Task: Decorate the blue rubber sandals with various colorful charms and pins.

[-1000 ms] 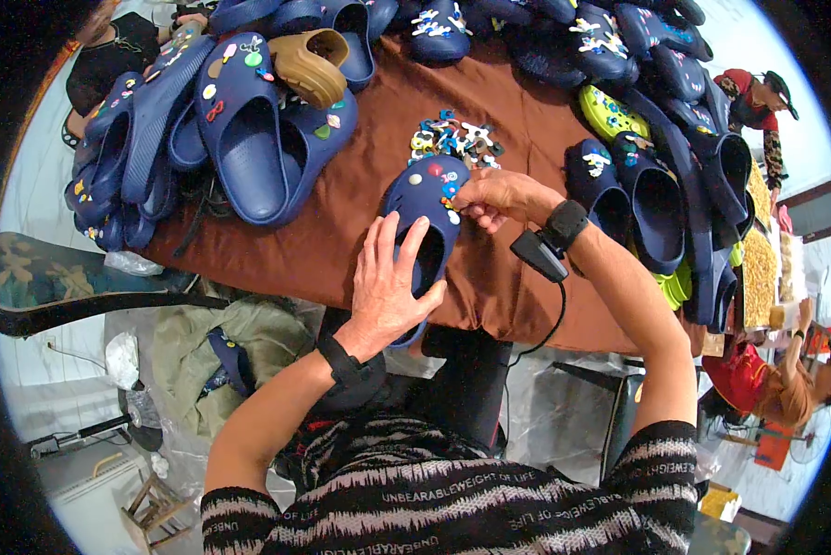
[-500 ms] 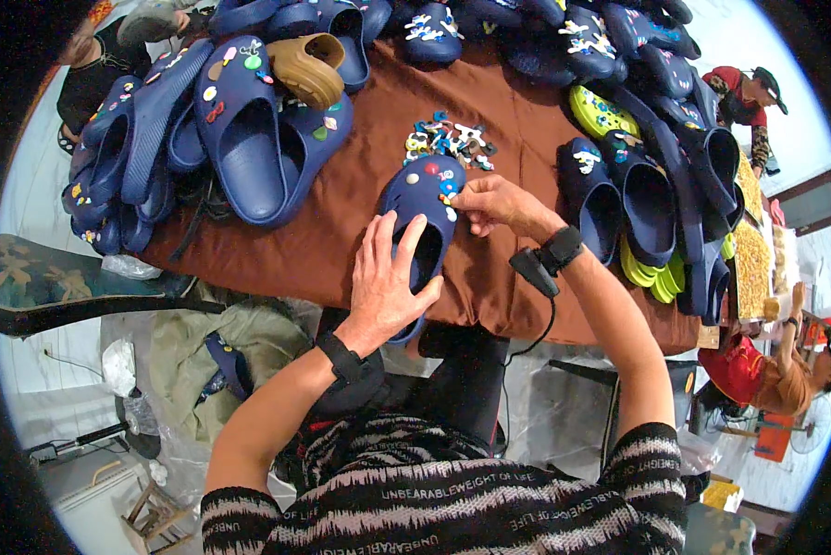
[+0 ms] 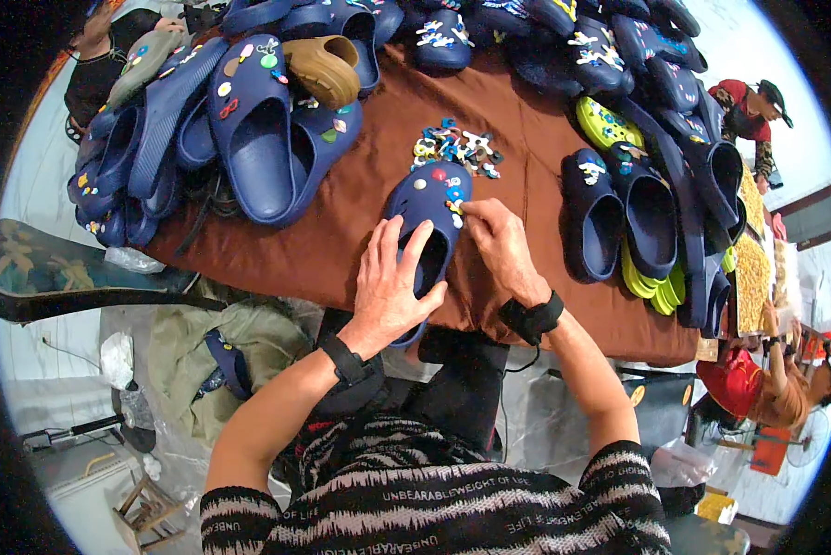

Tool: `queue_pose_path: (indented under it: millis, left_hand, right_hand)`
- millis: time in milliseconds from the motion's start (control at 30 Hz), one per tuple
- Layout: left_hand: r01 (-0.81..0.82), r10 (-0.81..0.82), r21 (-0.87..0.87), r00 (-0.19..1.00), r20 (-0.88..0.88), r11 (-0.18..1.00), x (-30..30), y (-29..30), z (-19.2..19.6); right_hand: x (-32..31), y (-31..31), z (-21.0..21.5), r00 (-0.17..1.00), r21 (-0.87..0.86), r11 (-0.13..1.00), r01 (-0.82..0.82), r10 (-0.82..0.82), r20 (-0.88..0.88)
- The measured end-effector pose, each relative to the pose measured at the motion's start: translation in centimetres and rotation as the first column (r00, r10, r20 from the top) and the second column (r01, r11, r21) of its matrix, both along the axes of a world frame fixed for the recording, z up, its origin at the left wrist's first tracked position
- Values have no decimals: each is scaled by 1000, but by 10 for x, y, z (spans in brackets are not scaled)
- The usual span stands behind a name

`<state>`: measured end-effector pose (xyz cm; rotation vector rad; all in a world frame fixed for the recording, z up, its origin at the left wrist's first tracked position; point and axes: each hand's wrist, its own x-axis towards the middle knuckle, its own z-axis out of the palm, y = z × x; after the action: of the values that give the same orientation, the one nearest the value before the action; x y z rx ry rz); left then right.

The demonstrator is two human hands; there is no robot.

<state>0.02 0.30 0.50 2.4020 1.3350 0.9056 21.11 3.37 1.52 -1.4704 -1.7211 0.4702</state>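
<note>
A navy blue clog lies on the brown cloth in front of me, toe pointing away. My left hand grips it around the foot opening, fingers over the near part of the upper and thumb along the right side. On the upper sit red, white, blue and yellow shoe charms. My right hand is closed, its fingertips at the clog's right edge beside the yellow and white charms. Whatever those fingers pinch, if anything, is hidden. Just past the toe lies a small pile of loose charms.
Navy clogs with charms crowd the left, a brown clog among them. More navy clogs and lime green ones stand at the right and far side. The brown cloth covers the table. Other people are at the far right.
My right hand has turned, its wrist dropping closer to me, while its fingertips stay by the clog's right edge. My left hand keeps its grip. The view has shifted slightly.
</note>
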Motion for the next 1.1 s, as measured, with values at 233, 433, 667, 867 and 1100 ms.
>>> queue_pose_path:
  millis: [233,433,667,867,1100]
  left_hand:
    - [-9,9,-6,1000,-12,1000,-2,0,-1]
    - [-4,4,4,1000,4,1000,-2,0,-1]
    - [-1,1,-8,1000,7,1000,-1,0,-1]
    - [-7,8,-28,1000,10,1000,-2,0,-2]
    - [-9,9,-11,1000,11,1000,0,0,-3]
  right_hand:
    - [-11,-10,12,988,-40,999,-3,9,157]
    - [-6,2,12,994,-170,985,-17,-2,-113]
    - [-4,4,-2,978,28,999,-38,32,204]
    - [-19,-5,5,953,18,999,42,-46,300]
    - [-10,2,3,972,42,999,-19,9,234]
